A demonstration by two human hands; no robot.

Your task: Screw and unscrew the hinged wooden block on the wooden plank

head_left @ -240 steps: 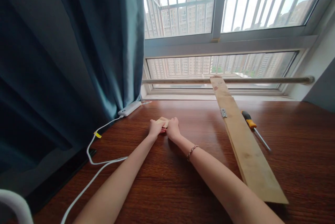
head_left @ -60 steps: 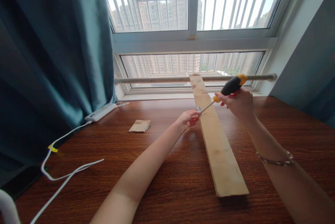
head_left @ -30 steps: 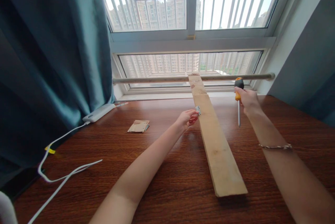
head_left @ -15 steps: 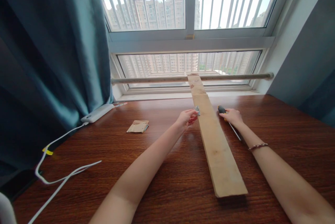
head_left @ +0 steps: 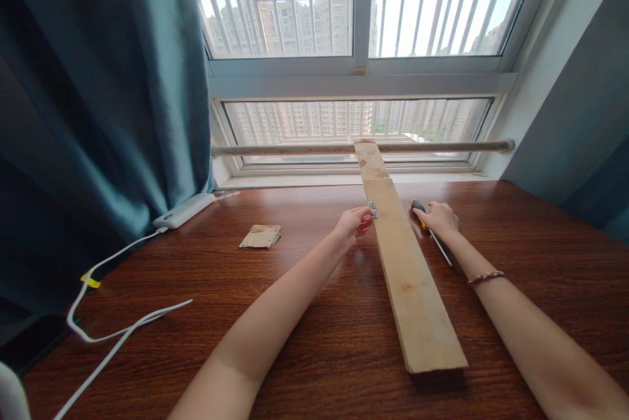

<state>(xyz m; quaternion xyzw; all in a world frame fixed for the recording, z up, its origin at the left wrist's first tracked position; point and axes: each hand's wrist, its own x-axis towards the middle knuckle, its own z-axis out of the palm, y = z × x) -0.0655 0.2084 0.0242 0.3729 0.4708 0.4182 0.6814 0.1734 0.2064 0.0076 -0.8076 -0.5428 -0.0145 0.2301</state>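
A long wooden board (head_left: pixel 405 263) lies lengthwise in front of me, its far end at the rail. My left hand (head_left: pixel 356 222) is at the board's left edge, thumb and fingers pinched on a small metal hinge (head_left: pixel 373 209) with holes. The hinge is against the board's edge; its far side is partly hidden by the fingers. Right of the board, a screwdriver (head_left: pixel 417 206) with a black and yellow handle lies on the table, shaft pointing toward me. My right hand (head_left: pixel 441 220) is over it with fingers apart, the thumb by the handle.
A folded piece of cardboard (head_left: pixel 260 236) lies on the brown table (head_left: pixel 304 341) to the left. Beyond it are a white power strip (head_left: pixel 184 211) and a white cable (head_left: pixel 105 338). A horizontal rail (head_left: pixel 295 149) crosses before the window, and a blue curtain (head_left: pixel 147 79) hangs left.
My right hand's fingers have loosened from the screwdriver handle, and more of its yellow part shows. The screwdriver stays in place. My left hand keeps the hinge at the board's edge.
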